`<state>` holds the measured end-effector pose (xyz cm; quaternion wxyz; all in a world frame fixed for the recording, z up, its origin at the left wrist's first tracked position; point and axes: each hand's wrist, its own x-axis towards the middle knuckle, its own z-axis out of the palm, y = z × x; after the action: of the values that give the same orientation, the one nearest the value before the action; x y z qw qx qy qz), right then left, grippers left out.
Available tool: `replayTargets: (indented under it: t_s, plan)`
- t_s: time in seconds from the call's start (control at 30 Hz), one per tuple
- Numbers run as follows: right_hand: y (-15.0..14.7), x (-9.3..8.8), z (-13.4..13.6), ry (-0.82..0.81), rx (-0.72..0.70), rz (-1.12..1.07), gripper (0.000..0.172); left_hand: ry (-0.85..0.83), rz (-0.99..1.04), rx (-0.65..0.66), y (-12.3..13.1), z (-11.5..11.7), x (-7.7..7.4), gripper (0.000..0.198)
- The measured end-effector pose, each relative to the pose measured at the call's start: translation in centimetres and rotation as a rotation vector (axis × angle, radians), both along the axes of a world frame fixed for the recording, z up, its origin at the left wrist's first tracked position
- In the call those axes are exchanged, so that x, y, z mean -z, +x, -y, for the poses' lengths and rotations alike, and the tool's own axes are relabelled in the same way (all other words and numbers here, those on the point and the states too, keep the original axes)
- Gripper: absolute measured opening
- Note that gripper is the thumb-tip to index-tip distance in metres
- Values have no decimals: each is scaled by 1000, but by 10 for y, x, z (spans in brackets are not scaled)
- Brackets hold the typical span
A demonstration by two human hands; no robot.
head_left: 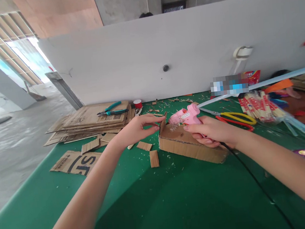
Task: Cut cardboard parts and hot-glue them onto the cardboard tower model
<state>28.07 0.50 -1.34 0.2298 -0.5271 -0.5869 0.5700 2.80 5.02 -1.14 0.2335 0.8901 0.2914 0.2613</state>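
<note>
My right hand (209, 132) grips a pink hot glue gun (188, 116) by its handle. A long translucent glue stick (270, 83) runs from the gun's rear, and a black cord (256, 181) trails below. The gun's nozzle points left over a low cardboard box (192, 148) on the green table. Clear stringy glue shows near the nozzle. At the box's left end stands an upright cardboard flap (163, 125). My left hand (140, 128) has its fingertips and thumb at this flap, pinching it; the exact contact is partly hidden.
Stacked cardboard sheets (87, 118) lie at the back left, with teal-handled pliers (112, 110) on top. Small cardboard pieces (154, 158) lie left of the box. Scissors (234, 118), packaged sticks (258, 106) and coloured scraps are at right. A white panel (121, 63) borders the table's back.
</note>
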Motion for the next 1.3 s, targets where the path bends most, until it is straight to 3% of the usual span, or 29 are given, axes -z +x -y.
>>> replayTargets:
  t_s: [0.13,0.67,0.9,1.3]
  plan:
    - [-2,2,-3,-24,69,-84,37,4,-9,-8,1,1,-1,39]
    - [-4,-5,0,-105,18,-107,39,0,-4,11,2,2,-2,39]
    - [-5,0,-4,-109,108,-190,39,-1,-13,-4,2,2,-2,39]
    - [-4,-10,-6,-178,63,-139,42,-2,-15,3,1,2,-2,38]
